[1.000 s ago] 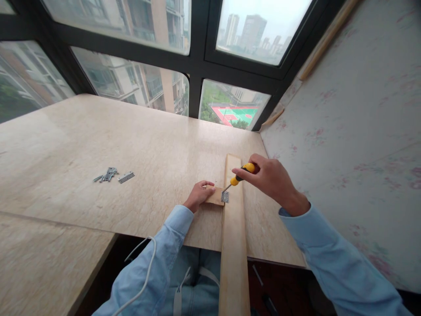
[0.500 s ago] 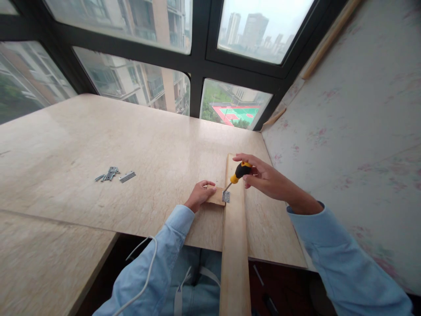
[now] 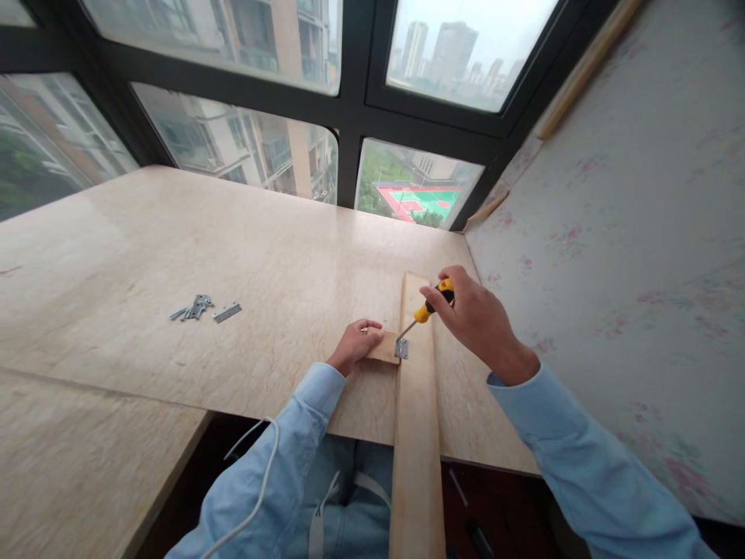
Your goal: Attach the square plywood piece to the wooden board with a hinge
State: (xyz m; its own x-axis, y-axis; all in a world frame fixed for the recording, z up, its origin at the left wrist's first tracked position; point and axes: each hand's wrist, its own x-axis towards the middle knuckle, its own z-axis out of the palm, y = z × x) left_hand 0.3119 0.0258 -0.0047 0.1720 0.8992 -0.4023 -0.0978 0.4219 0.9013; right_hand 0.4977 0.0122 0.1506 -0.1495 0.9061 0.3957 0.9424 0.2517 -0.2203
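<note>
My right hand [image 3: 474, 314] is closed around the yellow and black handle of a screwdriver [image 3: 424, 312]. The screwdriver leans, its tip down at the left side of a small metal hinge [image 3: 401, 348]. This hinge lies across the joint between a small wooden block [image 3: 382, 348] and a long wooden board [image 3: 416, 435]. With thumb on top, my left hand [image 3: 352, 344] grips the block's left end and keeps it against the board's edge. Whether a screw sits under the tip is too small to tell.
Several hinges and screws [image 3: 195, 307] lie in a small pile on the stone-look ledge [image 3: 279, 256], with another hinge [image 3: 226, 312] beside them. The long board overhangs the ledge's front edge towards me. A papered wall [image 3: 611, 256] stands close on the right; windows rise behind.
My right hand has turned and wrapped more fully round the screwdriver handle, where its fingers were spread before. The screwdriver tip stays on the hinge, and my left hand has not moved.
</note>
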